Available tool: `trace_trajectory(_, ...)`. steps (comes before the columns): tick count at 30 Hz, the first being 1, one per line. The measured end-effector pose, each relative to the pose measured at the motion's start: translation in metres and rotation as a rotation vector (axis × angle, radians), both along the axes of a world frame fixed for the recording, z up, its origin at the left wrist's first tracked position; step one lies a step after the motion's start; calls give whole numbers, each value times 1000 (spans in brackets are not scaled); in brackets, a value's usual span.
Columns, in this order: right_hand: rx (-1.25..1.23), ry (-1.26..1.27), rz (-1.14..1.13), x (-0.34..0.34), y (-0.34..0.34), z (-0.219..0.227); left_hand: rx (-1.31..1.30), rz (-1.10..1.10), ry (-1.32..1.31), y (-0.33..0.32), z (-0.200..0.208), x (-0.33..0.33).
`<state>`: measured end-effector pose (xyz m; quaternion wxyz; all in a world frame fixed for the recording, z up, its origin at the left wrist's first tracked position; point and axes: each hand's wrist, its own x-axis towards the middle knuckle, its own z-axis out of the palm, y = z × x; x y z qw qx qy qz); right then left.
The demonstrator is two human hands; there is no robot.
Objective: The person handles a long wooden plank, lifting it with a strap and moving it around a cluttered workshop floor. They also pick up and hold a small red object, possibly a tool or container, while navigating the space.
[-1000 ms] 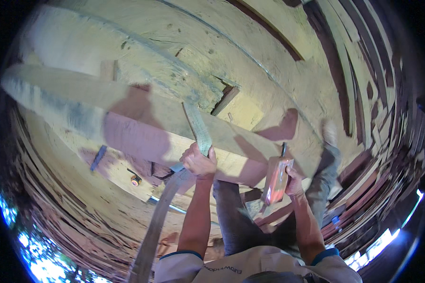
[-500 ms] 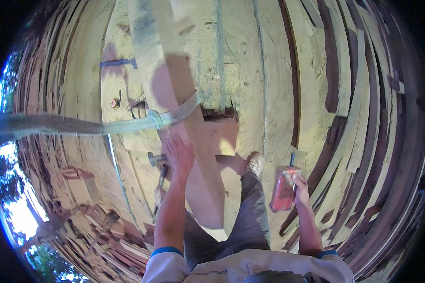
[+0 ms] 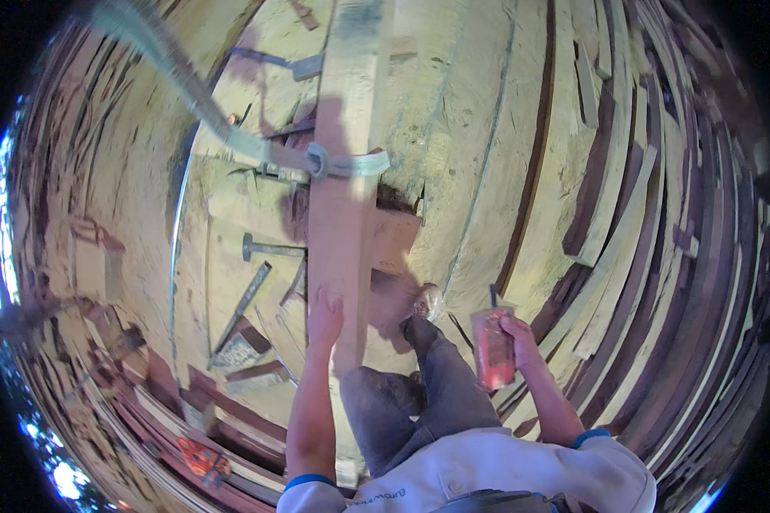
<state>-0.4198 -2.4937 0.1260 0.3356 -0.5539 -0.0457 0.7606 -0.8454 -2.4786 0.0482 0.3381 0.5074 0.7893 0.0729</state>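
Observation:
A long squared timber beam (image 3: pixel 340 214) runs from the top of the view down toward my knees. Around it loops a pale webbing strap (image 3: pixel 351 164), stretching away to the upper left. My left hand (image 3: pixel 327 309) lies against the beam's near part, its fingers laid on the wood, not wrapped around it. Off to the right, my right hand (image 3: pixel 522 338) grips a clear plastic cup (image 3: pixel 494 350) of red drink with a dark straw (image 3: pixel 493 295).
Left of the beam lie a hammer (image 3: pixel 269 249), a dark-handled tool (image 3: pixel 244 309) and wood offcuts. Another hammer (image 3: pixel 306 67) lies farther off. Stacked boards (image 3: pixel 633 256) fill the right side. An orange power tool (image 3: pixel 201 457) sits among timber at lower left.
The beam has swung to lie straighter ahead, and the strap now slants to the upper left. My left hand has slid nearer along the beam; the cup stays in my right hand.

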Motion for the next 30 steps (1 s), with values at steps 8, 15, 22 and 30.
trace_trajectory(8,264,15,309,-47,26,60,-24,351,57,-267,1,-18)
trace_trajectory(15,329,-6,529,-63,-32,100,-47,951,-140,-512,12,104)
trace_trajectory(22,349,-4,762,-86,-121,149,-407,967,-330,-708,-15,306)
trace_trajectory(30,400,43,948,-78,-178,160,-110,778,-365,-695,-22,370)
